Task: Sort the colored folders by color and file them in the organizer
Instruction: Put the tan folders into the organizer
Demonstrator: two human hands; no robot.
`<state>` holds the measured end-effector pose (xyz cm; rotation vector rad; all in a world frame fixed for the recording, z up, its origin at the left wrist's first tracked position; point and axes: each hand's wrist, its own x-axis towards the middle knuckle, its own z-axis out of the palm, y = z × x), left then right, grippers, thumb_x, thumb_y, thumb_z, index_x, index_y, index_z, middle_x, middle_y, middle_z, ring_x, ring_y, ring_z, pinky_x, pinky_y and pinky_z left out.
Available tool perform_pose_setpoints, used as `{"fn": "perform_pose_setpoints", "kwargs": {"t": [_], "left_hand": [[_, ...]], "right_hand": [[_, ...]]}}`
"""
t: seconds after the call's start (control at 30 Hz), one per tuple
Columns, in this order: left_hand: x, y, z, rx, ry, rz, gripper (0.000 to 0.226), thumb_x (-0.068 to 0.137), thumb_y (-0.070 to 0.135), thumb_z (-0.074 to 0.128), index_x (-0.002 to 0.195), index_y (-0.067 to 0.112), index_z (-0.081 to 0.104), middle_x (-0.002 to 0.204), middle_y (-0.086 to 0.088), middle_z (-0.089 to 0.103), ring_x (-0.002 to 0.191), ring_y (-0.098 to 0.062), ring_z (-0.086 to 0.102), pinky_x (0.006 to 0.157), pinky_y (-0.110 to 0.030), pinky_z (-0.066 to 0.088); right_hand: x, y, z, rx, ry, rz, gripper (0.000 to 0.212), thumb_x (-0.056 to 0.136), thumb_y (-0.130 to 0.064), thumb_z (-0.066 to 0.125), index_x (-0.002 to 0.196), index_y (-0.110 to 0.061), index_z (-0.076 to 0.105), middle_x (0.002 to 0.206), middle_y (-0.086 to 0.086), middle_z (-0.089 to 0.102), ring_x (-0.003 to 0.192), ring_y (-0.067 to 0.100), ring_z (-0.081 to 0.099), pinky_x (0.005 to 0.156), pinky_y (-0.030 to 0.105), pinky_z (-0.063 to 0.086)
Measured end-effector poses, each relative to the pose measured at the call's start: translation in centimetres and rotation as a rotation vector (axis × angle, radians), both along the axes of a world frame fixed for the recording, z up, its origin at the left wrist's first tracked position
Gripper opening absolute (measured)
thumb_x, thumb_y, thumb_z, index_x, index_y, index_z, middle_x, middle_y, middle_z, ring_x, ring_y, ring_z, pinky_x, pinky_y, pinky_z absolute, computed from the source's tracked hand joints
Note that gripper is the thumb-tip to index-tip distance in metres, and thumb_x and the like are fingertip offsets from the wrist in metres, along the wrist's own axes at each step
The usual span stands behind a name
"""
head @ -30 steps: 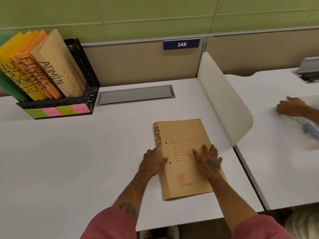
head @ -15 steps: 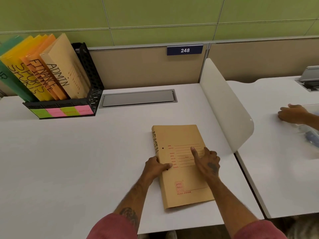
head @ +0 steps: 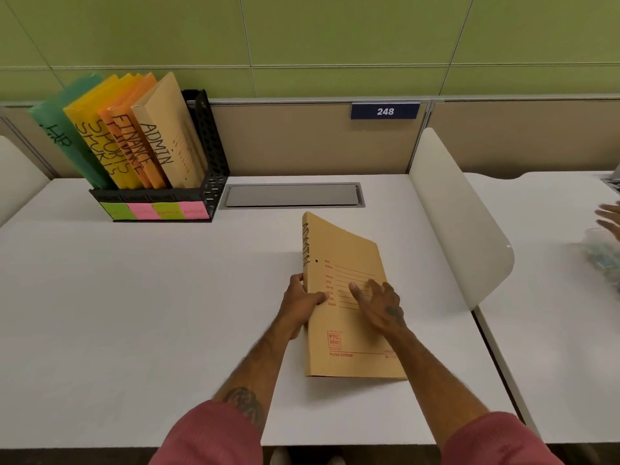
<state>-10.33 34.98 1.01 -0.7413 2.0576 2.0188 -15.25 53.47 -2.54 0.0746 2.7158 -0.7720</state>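
At the back left of the white tabletop, the black organizer holds a green folder, yellow folder, orange folder and filed ADMIN folder, all leaning. Near the middle, the left hand grips the spine edge of the loose ADMIN folder, thumb on top, fingers curled beneath, that edge tilted up. The right hand lies on its cover with fingers straight and spread, and a white divider stands further right

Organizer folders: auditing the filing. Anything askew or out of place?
Colours are grouped, but the filed folders all lean left in the organizer. One tan ADMIN folder is not filed yet.
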Motion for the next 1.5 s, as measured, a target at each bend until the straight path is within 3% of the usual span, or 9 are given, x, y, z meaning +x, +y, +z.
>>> {"fn": "perform_pose_setpoints", "kwargs": {"t": [0.13, 0.3, 0.53, 0.7, 0.77, 0.9, 1.13, 1.37, 1.5], "left_hand": [[0.8, -2.5, 1.2, -0.052, 0.064, 0.096, 0.057, 0.083, 0.014, 0.076, 0.124, 0.028, 0.039, 0.106, 0.008, 0.065, 0.081, -0.013, 0.074, 0.058, -0.028, 0.059], [1.4, -6.2, 3.9, -0.195, 0.185, 0.202, 0.054, 0.083, 0.016, 0.076, 0.119, 0.03, 0.038, 0.11, 0.006, 0.065, 0.085, -0.015, 0.071, 0.06, -0.027, 0.058], [2.9, -11.3, 8.0, -0.397, 0.367, 0.303, 0.044, 0.09, 0.022, 0.068, 0.11, 0.028, 0.028, 0.111, 0.003, 0.061, 0.08, -0.01, 0.069, 0.048, -0.015, 0.051], [5.3, -15.7, 10.0, -0.59, 0.434, 0.289, 0.047, 0.089, 0.009, 0.063, 0.099, 0.03, 0.022, 0.122, -0.011, 0.06, 0.104, -0.032, 0.065, 0.082, -0.043, 0.06], [6.7, -17.8, 10.1, -0.703, 0.443, 0.318, 0.05, 0.088, 0.008, 0.065, 0.103, 0.03, 0.023, 0.122, -0.014, 0.061, 0.101, -0.034, 0.066, 0.084, -0.036, 0.056], [9.2, -22.1, 9.5, -0.905, 0.502, 0.319, 0.052, 0.089, 0.012, 0.069, 0.114, 0.021, 0.024, 0.113, -0.018, 0.065, 0.086, -0.035, 0.07, 0.076, -0.039, 0.059], [11.9, -27.6, 9.4, -0.987, 0.549, 0.349, 0.063, 0.085, 0.011, 0.074, 0.116, 0.023, 0.021, 0.109, -0.021, 0.068, 0.081, -0.034, 0.073, 0.076, -0.041, 0.061], [11.3, -30.4, 9.6, -0.975, 0.558, 0.276, 0.066, 0.092, 0.018, 0.067, 0.143, 0.016, 0.025, 0.125, -0.013, 0.062, 0.095, -0.028, 0.07, 0.081, -0.039, 0.06], [10.1, -31.5, 10.4, -0.951, 0.53, 0.159, 0.078, 0.091, 0.026, 0.067, 0.146, 0.025, 0.012, 0.141, -0.008, 0.053, 0.109, -0.028, 0.067, 0.086, -0.041, 0.057]], "right_hand": [[-0.4, -3.6, 2.1, -0.026, 0.052, 0.133, 0.092, 0.083, -0.086, 0.027, 0.155, -0.029, 0.026, 0.165, 0.007, 0.017, 0.15, 0.034, 0.019, 0.116, 0.06, 0.024], [-1.3, -9.0, 6.4, -0.127, 0.162, 0.245, 0.086, 0.087, -0.081, 0.031, 0.155, -0.03, 0.025, 0.166, 0.004, 0.013, 0.151, 0.031, 0.017, 0.114, 0.057, 0.029], [-0.9, -19.1, 15.7, -0.255, 0.405, 0.349, 0.08, 0.089, -0.077, 0.037, 0.152, -0.028, 0.032, 0.159, 0.004, 0.031, 0.139, 0.028, 0.04, 0.103, 0.052, 0.044], [1.0, -26.8, 22.2, -0.329, 0.515, 0.311, 0.094, 0.077, -0.087, 0.042, 0.148, -0.025, 0.038, 0.144, 0.007, 0.052, 0.125, 0.027, 0.054, 0.095, 0.047, 0.05], [1.9, -29.5, 24.0, -0.382, 0.525, 0.25, 0.087, 0.076, -0.084, 0.049, 0.138, -0.023, 0.049, 0.13, 0.005, 0.063, 0.115, 0.027, 0.061, 0.088, 0.042, 0.054], [4.1, -34.6, 25.9, -0.458, 0.463, 0.162, 0.038, 0.082, -0.064, 0.062, 0.087, -0.026, 0.059, 0.08, -0.007, 0.065, 0.077, 0.017, 0.067, 0.064, 0.033, 0.059], [7.9, -40.3, 26.5, -0.518, 0.304, 0.083, 0.035, 0.084, -0.041, 0.065, 0.11, -0.018, 0.063, 0.097, 0.002, 0.07, 0.087, 0.023, 0.068, 0.063, 0.03, 0.055], [8.9, -43.1, 27.9, -0.48, 0.371, 0.089, 0.029, 0.084, -0.039, 0.065, 0.106, -0.02, 0.065, 0.093, 0.0, 0.071, 0.084, 0.021, 0.067, 0.059, 0.028, 0.054], [8.2, -43.5, 28.4, -0.439, 0.444, 0.082, 0.027, 0.083, -0.041, 0.064, 0.096, -0.017, 0.07, 0.082, -0.001, 0.071, 0.073, 0.016, 0.066, 0.053, 0.025, 0.051]]}}
